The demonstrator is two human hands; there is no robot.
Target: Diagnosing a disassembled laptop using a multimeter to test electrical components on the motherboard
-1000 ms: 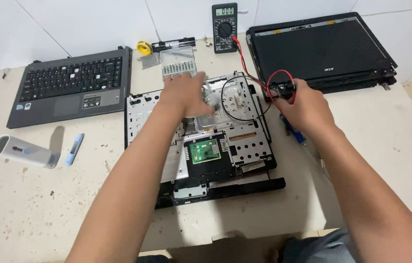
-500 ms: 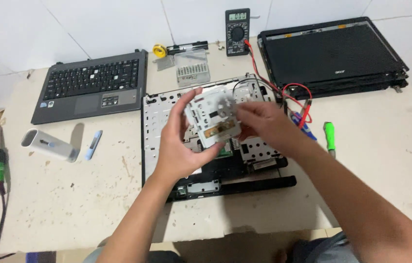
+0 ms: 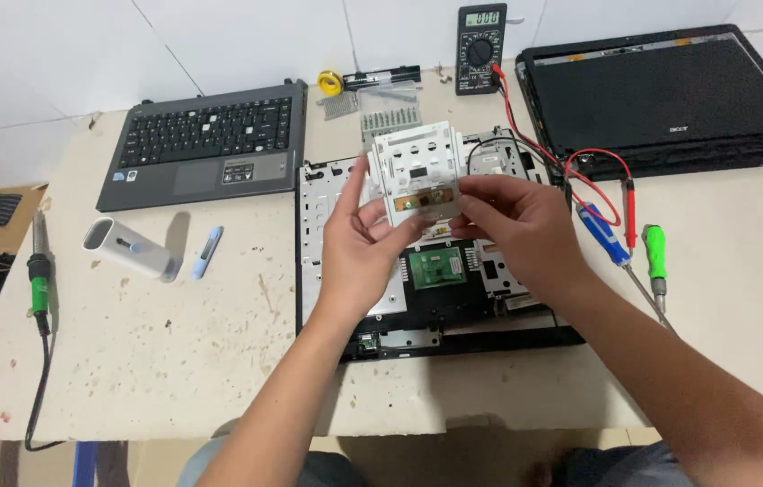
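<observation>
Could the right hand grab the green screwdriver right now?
Probably not yet: the right hand is busy holding the white panel with the left hand. The green screwdriver lies uncovered just beside it.

An electronics repair bench is shown, set against a white tiled wall. Beneath the hands an opened laptop base (image 3: 418, 271) is laid, its metal frame and green board exposed. Beyond them a digital multimeter (image 3: 480, 36) with red lead is placed, and a detached screen (image 3: 661, 90) lies to the right. A removed keyboard panel (image 3: 206, 144) and a soldering iron (image 3: 39, 271) are seen to the left; screwdrivers (image 3: 654, 257) lie just right.
</observation>
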